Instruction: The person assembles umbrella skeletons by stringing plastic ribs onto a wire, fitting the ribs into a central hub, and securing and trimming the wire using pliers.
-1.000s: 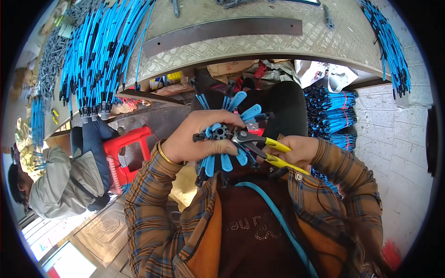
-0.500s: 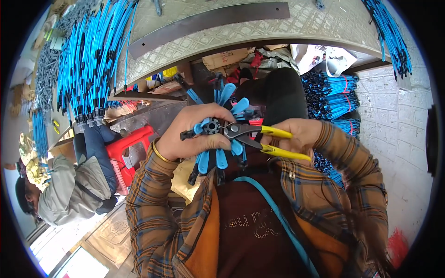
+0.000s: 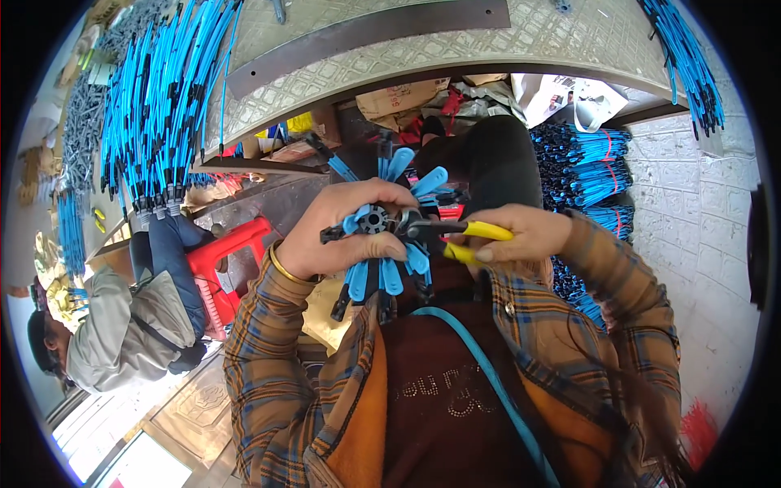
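Observation:
My left hand [image 3: 332, 213] is closed around a round black notched hub [image 3: 373, 218] at the middle of the picture. Flat blue arms [image 3: 431, 180] with rounded ends and black-tipped pieces fan out from it on several sides. In my right hand [image 3: 525, 232] is a pair of pliers [image 3: 486, 231] with yellow handles and dark jaws. The jaws meet the right side of the hub, by my left thumb and fingertips; what exactly they grip is too small to tell. My right fingers wrap the handles, which stand fairly close together.
A patterned table [image 3: 561, 49] crosses the far side, bearing a dark metal strip [image 3: 366, 41]. Long blue-and-black rods [image 3: 163, 106] lie at its left, more [image 3: 683, 65] at its right. Tied bundles [image 3: 598, 179] are stacked beside the white wall. Another person [image 3: 134, 325] sits left, near a red stool [image 3: 224, 260].
The plier handles have drawn closer together in my right hand, whose fingers have curled tighter. My left hand and the hub stay nearly in place.

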Available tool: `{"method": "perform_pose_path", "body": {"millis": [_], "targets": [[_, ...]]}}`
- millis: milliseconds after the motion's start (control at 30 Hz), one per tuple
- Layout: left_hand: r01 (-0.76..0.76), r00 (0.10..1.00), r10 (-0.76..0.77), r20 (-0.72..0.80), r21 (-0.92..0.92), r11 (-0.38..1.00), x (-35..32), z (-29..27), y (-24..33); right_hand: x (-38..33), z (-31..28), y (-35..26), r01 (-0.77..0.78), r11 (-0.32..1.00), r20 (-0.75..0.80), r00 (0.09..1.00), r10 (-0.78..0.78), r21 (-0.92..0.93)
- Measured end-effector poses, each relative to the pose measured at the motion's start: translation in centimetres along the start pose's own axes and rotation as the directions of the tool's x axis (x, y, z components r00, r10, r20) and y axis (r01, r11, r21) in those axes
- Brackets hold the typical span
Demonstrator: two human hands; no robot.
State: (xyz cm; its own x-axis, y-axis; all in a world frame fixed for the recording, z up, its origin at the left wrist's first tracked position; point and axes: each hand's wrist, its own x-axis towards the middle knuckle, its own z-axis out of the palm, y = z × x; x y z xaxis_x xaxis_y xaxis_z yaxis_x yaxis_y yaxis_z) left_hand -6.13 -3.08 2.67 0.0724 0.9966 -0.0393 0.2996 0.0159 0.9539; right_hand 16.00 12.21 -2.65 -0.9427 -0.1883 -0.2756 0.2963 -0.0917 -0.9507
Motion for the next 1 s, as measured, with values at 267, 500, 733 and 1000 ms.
{"method": "perform_pose_path", "body": {"millis": [267,500,733,1000], "targets": [[-0.026,1.0,0.026,0.002,0.0,1.0,0.1,0.4,0.4,-0.8,-1.0,-0.8,-0.267,0.896,0.211,0.956,0.202,0.354],[0.018,1.0,-0.019,0.014,0.043,0.999,-0.2,0.9,0.8,-1.6,-2.5,-4.4,-0.366,0.892,0.219,0.924,0.314,0.266],[0.048,0.998,-0.049,0.034,0.044,0.998,-0.1,0.8,1.3,-1.5,-2.2,-4.5,-0.412,0.874,0.208,0.907,0.366,0.257],[0.032,0.999,-0.032,0.029,0.02,0.999,0.0,0.6,0.9,-0.8,-2.1,-3.4,-0.336,0.913,0.222,0.932,0.286,0.233]]}}
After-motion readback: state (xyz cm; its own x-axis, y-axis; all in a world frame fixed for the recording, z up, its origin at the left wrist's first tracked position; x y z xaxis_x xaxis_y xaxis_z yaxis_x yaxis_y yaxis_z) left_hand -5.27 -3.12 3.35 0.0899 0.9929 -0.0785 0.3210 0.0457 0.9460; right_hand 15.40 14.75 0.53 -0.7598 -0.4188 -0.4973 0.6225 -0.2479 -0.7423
